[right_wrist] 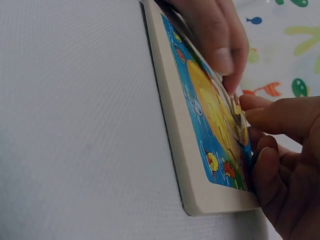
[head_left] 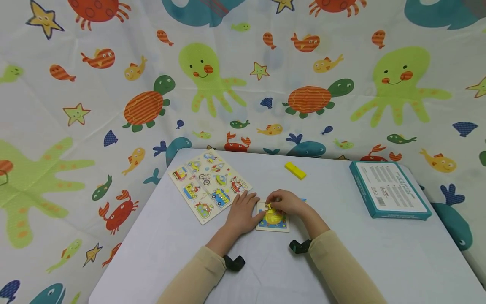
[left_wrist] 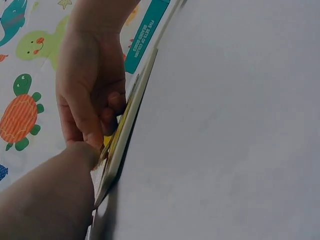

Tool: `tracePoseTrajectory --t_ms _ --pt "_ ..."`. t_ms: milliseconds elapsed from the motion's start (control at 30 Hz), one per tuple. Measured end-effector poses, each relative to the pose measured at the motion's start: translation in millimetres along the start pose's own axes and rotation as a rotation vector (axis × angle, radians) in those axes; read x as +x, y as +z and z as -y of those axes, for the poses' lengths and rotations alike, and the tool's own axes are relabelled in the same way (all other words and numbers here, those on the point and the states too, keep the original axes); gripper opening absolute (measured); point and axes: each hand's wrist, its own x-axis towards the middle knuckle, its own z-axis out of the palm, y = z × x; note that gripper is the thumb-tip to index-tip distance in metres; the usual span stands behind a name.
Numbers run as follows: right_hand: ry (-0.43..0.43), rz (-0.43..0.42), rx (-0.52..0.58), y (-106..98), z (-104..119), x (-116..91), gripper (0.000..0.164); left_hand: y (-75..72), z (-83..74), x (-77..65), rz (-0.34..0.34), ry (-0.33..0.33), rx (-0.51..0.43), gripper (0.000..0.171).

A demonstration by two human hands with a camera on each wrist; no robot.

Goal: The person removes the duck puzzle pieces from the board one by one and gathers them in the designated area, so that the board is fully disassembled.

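A small jigsaw puzzle [head_left: 272, 226] with a yellow figure on a blue sea picture lies flat in a pale frame. My right hand [head_left: 287, 202] bends over its upper part and pinches a puzzle piece [right_wrist: 237, 106] between thumb and fingertips, at the puzzle's surface. The piece is partly covered by the fingers. My left hand [head_left: 241, 213] lies at the puzzle's left side, fingers extended toward the larger board and thumb reaching to the puzzle's edge. The right hand [left_wrist: 92, 90] and the puzzle edge also show in the left wrist view.
A larger board [head_left: 203, 219] with vehicle pictures lies to the left, close to the left fingertips. Beyond the puzzle is a yellow block [head_left: 295, 170]. A teal and white box [head_left: 391, 190] sits on the right of the white table [head_left: 379, 253]. Behind hangs a sea-animal curtain [head_left: 243, 63].
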Motion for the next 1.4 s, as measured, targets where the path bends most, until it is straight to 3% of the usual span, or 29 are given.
tracePoseTrajectory --t_ms 200,633,1033,1400 --pt "0.003 -0.01 0.018 -1 0 -1 0.016 0.9 -13.6 1.2 -0.019 -0.078 -0.013 0.071" --pt "0.072 -0.062 0.105 -1 -2 -2 0.014 0.8 -15.1 2.5 -0.009 -0.105 -0.017 0.075" --pt "0.021 -0.072 0.064 -7 -8 -4 0.012 2.1 -13.6 1.5 -0.009 -0.096 -0.02 0.076" --pt "0.062 -0.093 0.109 -36 -13 -15 0.014 3.4 -10.9 0.0 0.004 -0.054 -0.021 0.077"
